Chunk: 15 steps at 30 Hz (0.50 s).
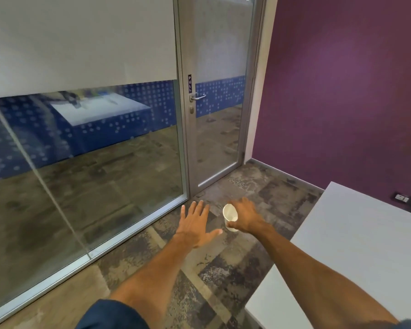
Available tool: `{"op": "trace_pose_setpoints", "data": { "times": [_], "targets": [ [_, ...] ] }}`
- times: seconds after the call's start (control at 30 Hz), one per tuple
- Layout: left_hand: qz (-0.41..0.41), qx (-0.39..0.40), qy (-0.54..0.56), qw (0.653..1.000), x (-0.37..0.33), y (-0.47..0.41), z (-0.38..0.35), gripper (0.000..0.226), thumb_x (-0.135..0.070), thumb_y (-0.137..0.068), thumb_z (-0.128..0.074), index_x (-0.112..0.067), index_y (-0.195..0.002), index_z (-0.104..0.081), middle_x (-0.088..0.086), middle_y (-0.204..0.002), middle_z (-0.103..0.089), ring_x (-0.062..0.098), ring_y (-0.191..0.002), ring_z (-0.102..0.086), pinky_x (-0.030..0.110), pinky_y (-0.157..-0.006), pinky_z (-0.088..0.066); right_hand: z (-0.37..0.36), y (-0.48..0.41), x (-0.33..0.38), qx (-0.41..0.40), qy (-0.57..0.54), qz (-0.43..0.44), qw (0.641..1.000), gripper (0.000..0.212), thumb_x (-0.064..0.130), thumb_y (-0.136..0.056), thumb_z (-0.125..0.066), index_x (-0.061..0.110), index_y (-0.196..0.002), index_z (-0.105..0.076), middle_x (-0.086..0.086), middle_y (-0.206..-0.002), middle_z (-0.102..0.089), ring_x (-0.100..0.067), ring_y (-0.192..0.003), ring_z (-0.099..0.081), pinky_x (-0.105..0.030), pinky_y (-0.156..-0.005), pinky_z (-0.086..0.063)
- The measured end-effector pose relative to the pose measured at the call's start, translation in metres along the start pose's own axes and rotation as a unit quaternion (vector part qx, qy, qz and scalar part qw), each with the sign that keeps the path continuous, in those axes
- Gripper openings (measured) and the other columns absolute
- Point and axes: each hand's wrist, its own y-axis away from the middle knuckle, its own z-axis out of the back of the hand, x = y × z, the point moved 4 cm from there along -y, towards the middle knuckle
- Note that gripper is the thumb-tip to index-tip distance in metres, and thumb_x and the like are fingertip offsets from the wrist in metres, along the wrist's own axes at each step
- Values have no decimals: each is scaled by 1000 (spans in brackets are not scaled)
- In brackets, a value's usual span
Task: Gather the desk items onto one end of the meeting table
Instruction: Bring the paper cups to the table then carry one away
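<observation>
Presently, right hand (244, 217) gripped a small white paper cup (230, 216), fingers curled round its side, mouth tilted up; interior showed plain white. Left hand (195, 224) flat, fingers spread, holding nothing, just beside cup. Both over mottled grey carpet (223, 281). White meeting table (365, 245) to the right; grey-framed glass door (214, 138) ahead.

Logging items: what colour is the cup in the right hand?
White cup, head view.
</observation>
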Motion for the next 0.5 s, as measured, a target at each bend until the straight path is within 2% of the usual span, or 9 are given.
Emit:
{"op": "trace_pose_setpoints", "data": {
  "times": [0.27,0.5],
  "targets": [
    [-85,34,-20,996,14,-130,-10,91,-76,-85,-28,-22,-154,-6,8,-162,4,28,-149,8,56,-118,7,-5,-91,-38,-12,-21,-78,997,74,36,-76,-77,25,-139,-40,-12,-138,-37,-32,-129,-37,-47,-103,-43],
    [-194,65,-25,978,14,-246,-14,88,-72,-87,-34,-22,-154,-6,7,-162,0,29,-149,3,54,-118,4,0,-153,-73,-57,-47,-199,977,76,37,-78,-76,27,-142,-37,-10,-143,-33,-33,-132,-33,-51,-103,-42]
  ]
}}
